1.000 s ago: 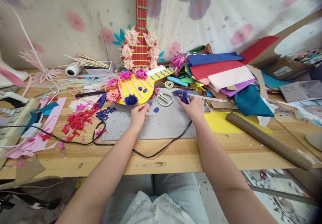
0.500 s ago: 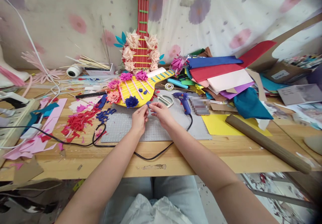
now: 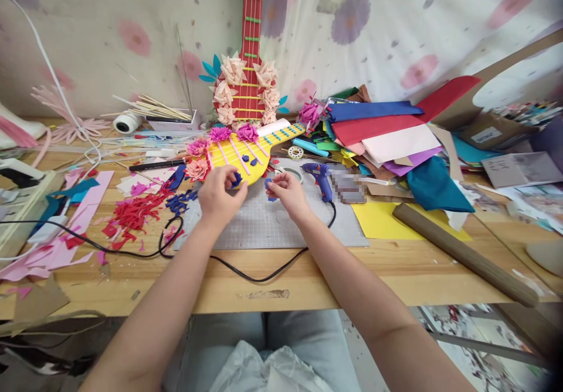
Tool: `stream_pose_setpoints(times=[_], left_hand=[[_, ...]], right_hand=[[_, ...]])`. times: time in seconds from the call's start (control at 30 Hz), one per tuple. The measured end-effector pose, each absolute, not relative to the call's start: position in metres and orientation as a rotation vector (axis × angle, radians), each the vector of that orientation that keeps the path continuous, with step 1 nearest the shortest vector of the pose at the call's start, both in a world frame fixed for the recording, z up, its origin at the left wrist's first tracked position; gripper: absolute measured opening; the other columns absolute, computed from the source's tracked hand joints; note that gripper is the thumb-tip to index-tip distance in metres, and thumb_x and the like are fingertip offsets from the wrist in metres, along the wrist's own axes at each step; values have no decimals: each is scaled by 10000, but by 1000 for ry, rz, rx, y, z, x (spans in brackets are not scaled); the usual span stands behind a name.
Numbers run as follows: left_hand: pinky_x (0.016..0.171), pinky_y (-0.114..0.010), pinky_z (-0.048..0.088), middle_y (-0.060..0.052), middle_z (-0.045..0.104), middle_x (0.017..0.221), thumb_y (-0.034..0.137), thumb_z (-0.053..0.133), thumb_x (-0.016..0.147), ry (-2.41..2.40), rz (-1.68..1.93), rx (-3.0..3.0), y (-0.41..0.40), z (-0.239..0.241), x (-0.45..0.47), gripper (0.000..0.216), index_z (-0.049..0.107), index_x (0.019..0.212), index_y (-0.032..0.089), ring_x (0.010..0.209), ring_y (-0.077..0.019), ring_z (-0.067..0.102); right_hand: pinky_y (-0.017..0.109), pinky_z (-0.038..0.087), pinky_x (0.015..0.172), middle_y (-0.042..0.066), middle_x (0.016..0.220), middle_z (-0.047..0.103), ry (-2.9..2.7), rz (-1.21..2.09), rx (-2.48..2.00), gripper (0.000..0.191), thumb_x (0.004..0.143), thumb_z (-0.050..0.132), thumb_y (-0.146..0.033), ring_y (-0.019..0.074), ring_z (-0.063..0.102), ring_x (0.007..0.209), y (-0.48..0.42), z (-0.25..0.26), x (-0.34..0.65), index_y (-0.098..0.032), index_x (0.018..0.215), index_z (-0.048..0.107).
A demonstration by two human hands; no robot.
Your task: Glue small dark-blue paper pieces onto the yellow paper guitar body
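Left hand (image 3: 220, 198): thumb and fingers parted, partly hiding the blue paper flower (image 3: 237, 179) on the yellow guitar (image 3: 258, 172); contact unclear. Right hand (image 3: 288, 193): fingertips pinching a small blue paper piece (image 3: 268, 184); scissors (image 3: 301, 173) just beyond them, glue gun (image 3: 324, 183) to their right.

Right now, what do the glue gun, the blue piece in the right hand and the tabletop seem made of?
Glue gun: likely plastic, from its smooth, moulded body.
Blue piece in the right hand: perhaps paper, thin and matte, though fabric is possible.
Tabletop: apparently smooth wood, from its visible grain.
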State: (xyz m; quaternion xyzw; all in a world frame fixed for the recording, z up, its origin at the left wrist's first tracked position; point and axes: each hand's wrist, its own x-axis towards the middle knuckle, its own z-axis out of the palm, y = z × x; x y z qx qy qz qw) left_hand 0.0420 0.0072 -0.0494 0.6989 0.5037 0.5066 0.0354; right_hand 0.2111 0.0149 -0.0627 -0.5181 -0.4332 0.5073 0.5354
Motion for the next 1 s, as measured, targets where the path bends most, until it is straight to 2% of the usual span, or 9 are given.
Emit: stream_pose_setpoints(times=[0.03,0.1,0.2,0.33,0.6,1.0], left_hand=[[852,-375,439,-74,598,938,303,683,665,1557,1498,2282,11,-45,30,414,571,1043,178,900,-214,562],[996,-459,340,-128,511,1197,345,753,590,1564,1287,2489,18,-40,10,670,482,1184,193,1150,-295,459],[1072,-533,207,-145,384,1343,358,787,553,1604,1013,2616,27,-37,-6,884,353,1313,231,1287,-347,314],[1079,-556,164,-134,356,1368,343,749,618,1616,866,2680,36,-32,-10,862,310,1355,267,1308,-350,286],[1055,-503,223,-132,386,1360,307,730,646,1550,860,2667,50,-23,-10,845,303,1372,235,1277,-327,329],[1034,-462,283,-120,437,1348,314,739,632,1496,904,2564,56,-26,-15,829,333,1351,235,1244,-302,392]], right_hand=[[236,481,555,-81,553,552,-1067,1234,-1251,268,653,638,-246,98,582,536,15,-64,211,-212,785,407],[231,473,541,-97,546,541,-1140,1265,-1278,292,659,616,-213,96,571,517,16,-69,207,-224,807,365],[222,453,521,-107,556,531,-1255,1242,-1312,302,671,582,-181,95,551,502,20,-77,193,-236,816,322],[215,436,502,-107,558,529,-1345,1227,-1371,324,684,564,-147,106,553,506,25,-79,171,-247,806,281],[211,422,433,-91,557,558,-1305,1306,-1515,400,672,609,-140,129,580,480,29,-65,145,-251,823,256],[187,396,353,-27,696,620,-956,1429,-1555,431,677,628,-126,115,601,456,26,-55,127,-230,917,285]])
